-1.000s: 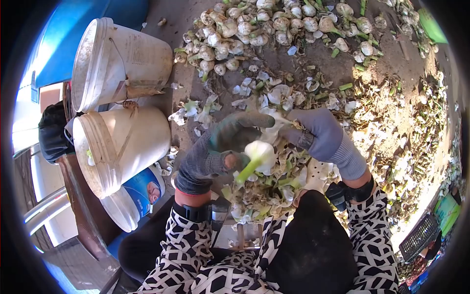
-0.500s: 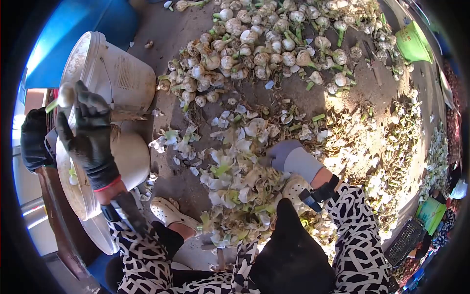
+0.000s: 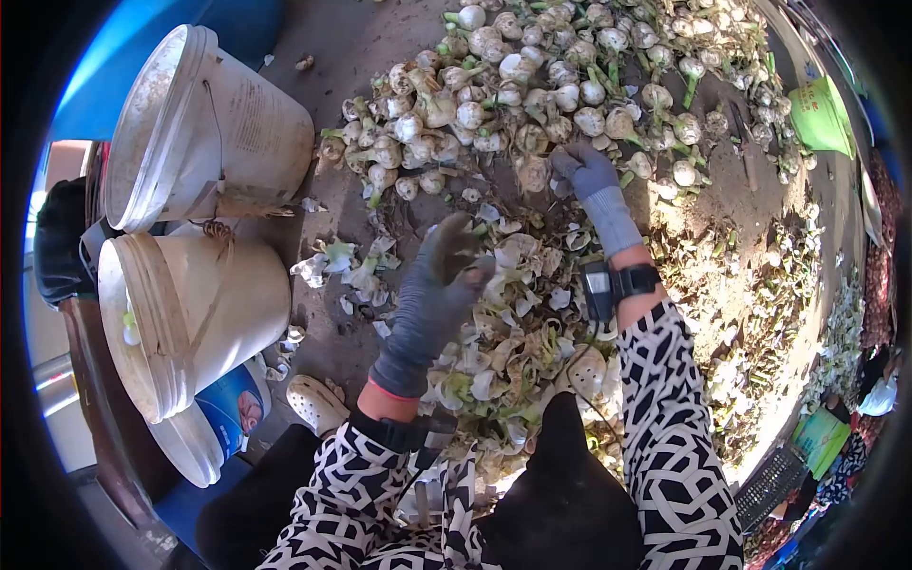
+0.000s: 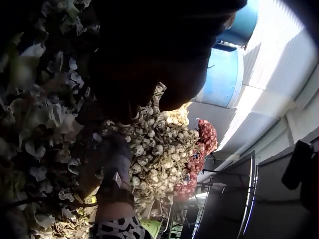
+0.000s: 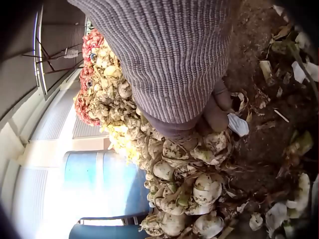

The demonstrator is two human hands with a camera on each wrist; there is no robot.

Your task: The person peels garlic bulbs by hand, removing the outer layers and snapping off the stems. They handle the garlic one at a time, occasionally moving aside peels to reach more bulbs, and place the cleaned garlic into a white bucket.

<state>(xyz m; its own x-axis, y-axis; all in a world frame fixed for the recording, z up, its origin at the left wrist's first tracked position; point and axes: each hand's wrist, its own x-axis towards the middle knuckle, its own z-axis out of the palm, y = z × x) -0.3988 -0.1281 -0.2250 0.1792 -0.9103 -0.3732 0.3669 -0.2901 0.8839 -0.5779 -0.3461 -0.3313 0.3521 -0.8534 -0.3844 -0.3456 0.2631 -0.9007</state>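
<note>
Garlic bulbs (image 3: 470, 114) with stems lie in a broad pile on the ground. At its near edge the gloved right hand (image 3: 587, 176) grips a dirty bulb (image 3: 532, 173) with curled fingers; the right wrist view shows the fingers (image 5: 215, 117) down against a bulb (image 5: 217, 142), their tips partly hidden. My gloved left hand (image 3: 432, 304) hovers over the heap of peeled skins (image 3: 503, 332), empty, fingers loosely bent and apart. The left wrist view has that hand (image 4: 149, 59) dark in front, with the right hand (image 4: 117, 154) beyond it.
Two white buckets (image 3: 256, 133) lie tipped at the left, the nearer one (image 3: 237, 304) with a peeled bulb (image 3: 130, 328) inside. Blue containers (image 3: 161, 66) stand behind them. A green bag (image 3: 822, 116) and a dark crate (image 3: 769, 489) are at the right.
The left hand released a peeled bulb at the buckets and came back right over the skins. The right hand moved from the skins forward to the pile and took hold of a bulb.
</note>
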